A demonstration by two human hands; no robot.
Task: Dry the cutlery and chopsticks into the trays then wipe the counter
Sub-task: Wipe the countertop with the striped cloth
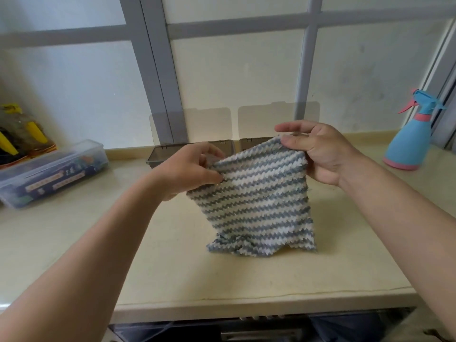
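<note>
Striped cloth (pixel 256 201) hangs in the middle of the view between my two hands, its top edge lifted and its bottom edge crumpled on the counter (pixel 98 230). My left hand (pixel 187 169) pinches the upper left corner between thumb and curled fingers. My right hand (pixel 320 154) pinches the upper right corner, held a little higher and farther off, so the top edge slopes up to the right. I read this hold as spreading the cloth out, to get a broad face for wiping rather than a bunched wad.

The two trays (pixel 158 156) sit side by side at the far edge of the counter against the window (pixel 246 70), directly behind the cloth. Their clear lids (pixel 209 122) stand upright, presumably so that things can drop straight in. My hands and the cloth hide most of the insides, so I cannot tell what lies in them. I see no cutlery or chopsticks loose on the counter, so I judge the drying done and the wipe the step in hand.

A spray bottle (pixel 409 139) stands far right and a clear box (pixel 49 174) lies at the left, both well apart from the cloth; they bound the stretch I would wipe.
</note>
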